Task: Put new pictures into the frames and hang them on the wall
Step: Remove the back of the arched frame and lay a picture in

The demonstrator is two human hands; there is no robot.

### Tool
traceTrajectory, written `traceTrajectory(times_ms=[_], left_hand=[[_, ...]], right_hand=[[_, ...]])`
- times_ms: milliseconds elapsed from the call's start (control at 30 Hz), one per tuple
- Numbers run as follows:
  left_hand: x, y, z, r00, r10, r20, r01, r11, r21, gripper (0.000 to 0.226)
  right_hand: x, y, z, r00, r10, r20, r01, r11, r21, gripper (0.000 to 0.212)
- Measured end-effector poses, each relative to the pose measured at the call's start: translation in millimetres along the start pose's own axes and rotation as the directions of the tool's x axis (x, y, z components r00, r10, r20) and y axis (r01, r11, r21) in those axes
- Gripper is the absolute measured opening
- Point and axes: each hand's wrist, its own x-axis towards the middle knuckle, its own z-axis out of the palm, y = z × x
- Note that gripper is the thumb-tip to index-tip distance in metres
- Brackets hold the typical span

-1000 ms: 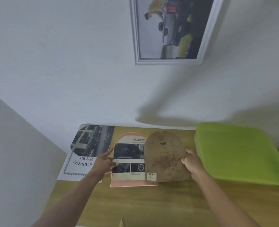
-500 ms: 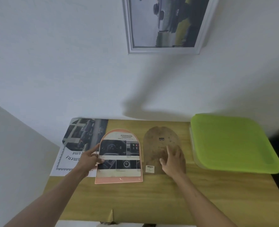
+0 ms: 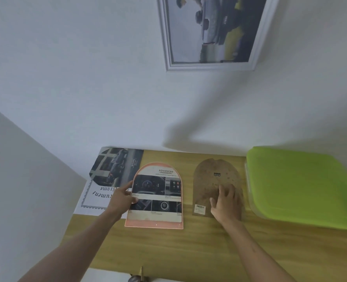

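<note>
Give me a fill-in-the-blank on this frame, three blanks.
1. The right hand rests on the brown arched ____ board.
2. The left hand holds the ____ edge of the pink arched picture frame.
3. The lime-green plastic lid lies to the ____ of the board.

Missing words: backing; left; right

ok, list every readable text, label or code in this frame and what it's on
"ADVANCED": top of the picture in the arched pink frame; the smaller print below it is blurred.
"...cument Frame", upside down, partly covered: white bordered sheet.
Barcode sticker on the brown backing board: digits too small.
Small white print on the car brochure: unreadable.
Wall picture: no legible text.
</note>
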Motion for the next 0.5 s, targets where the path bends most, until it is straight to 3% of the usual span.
traceTrajectory(times_ms=[100, 167, 333, 500], left_hand=[[2.4, -2.4, 7.5, 0.995, 0.077, -0.068, -0.064, 0.982, 0.176, 0.059], [3.5, -2.0, 10.9, 0.985, 0.137, -0.101, -0.102, 0.951, 0.293, 0.053], [14.1, -6.9, 19.3, 0.969, 0.202, -0.144, -0.135, 0.917, 0.375, 0.043], [17.6, -18.3, 28.6, 0.958, 0.279, -0.071, -0.181, 0.775, 0.605, 0.043]], right_hand=[[-11.8, -20.9, 5.7, 0.963, -0.247, -0.107, 0.257, 0.962, 0.092, 0.044], [-17.4, -40.4, 9.4, 0.935, -0.349, -0.061, 0.354, 0.915, 0.195, 0.037], [-22.4, -80.8, 12.4, 0.938, -0.325, 0.119, 0.272, 0.906, 0.325, 0.035], [-28.6, -100.4, 19.2, 0.961, -0.258, 0.102, 0.214, 0.924, 0.317, 0.039]])
